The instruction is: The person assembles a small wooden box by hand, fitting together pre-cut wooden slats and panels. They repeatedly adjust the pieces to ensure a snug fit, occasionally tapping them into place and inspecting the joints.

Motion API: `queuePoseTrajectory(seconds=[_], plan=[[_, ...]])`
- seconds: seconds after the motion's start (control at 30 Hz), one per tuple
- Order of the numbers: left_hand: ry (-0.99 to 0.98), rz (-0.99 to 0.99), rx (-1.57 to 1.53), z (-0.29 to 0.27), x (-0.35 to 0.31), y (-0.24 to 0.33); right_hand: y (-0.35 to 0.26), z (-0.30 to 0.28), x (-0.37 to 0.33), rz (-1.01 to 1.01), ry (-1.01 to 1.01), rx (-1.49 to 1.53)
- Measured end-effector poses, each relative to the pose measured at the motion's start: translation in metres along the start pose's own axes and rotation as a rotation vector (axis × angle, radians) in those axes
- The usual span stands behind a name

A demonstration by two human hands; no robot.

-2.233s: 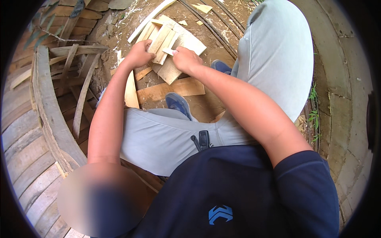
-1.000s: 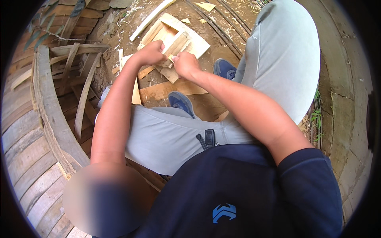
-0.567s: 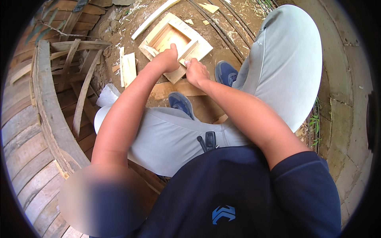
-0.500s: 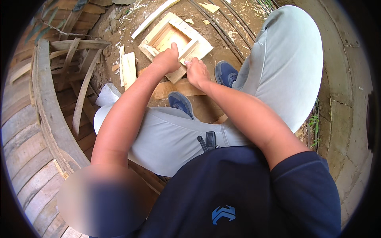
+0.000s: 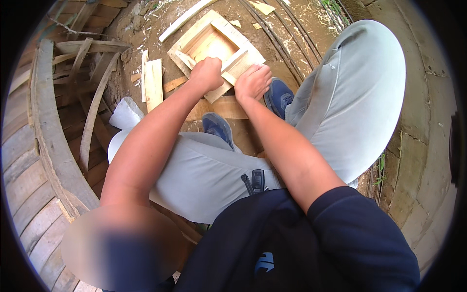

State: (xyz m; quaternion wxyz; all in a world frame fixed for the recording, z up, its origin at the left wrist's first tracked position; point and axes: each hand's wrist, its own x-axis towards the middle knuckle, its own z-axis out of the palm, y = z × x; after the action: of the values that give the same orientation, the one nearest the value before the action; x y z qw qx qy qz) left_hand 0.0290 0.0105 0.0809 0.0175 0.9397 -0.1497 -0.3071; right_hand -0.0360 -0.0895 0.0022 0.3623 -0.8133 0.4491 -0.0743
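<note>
A pale wooden box frame (image 5: 212, 17), with raised strips around a square recess, lies tilted on the ground ahead of my feet. My left hand (image 5: 207, 74) is closed at its near side, fist over the near-left strip; the fingertips are hidden from above. At the near-right corner, my right hand (image 5: 253, 82) has its fingers curled over the board's edge, back of the hand upward. A wooden plank (image 5: 226, 106) lies beneath the frame's near corner, close to my shoes.
Offcut boards (image 5: 153, 85) lie left of the frame, and a long wooden strip (image 5: 187, 19) lies beyond it. Dark rods (image 5: 286, 36) run along the ground at right. A curved wooden structure (image 5: 51, 117) stands at left, with a white crumpled sheet (image 5: 126, 113) nearby.
My right hand has shifted slightly right along the frame, from a pinch near its near edge to fingers over the corner. My left thumb, raised before, is now folded down.
</note>
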Motion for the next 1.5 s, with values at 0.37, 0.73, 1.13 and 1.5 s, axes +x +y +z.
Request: queuePoseTrajectory(seconds=[0.37, 0.73, 1.13, 1.5], plan=[[0.001, 0.089, -0.001, -0.006, -0.002, 0.012, 0.026, 0.039, 0.013, -0.002, 0.121, 0.299], [-0.072, 0.164, -0.015, -0.007, 0.012, -0.015, -0.017, -0.057, -0.039, -0.170, -0.625, -0.108], [-0.110, 0.173, -0.029, -0.012, 0.008, -0.017, -0.029, -0.082, -0.018, -0.121, -0.648, -0.106], [-0.101, 0.134, 0.098, -0.005, 0.011, -0.011, 0.027, -0.011, -0.036, 0.004, -0.645, 0.269]])
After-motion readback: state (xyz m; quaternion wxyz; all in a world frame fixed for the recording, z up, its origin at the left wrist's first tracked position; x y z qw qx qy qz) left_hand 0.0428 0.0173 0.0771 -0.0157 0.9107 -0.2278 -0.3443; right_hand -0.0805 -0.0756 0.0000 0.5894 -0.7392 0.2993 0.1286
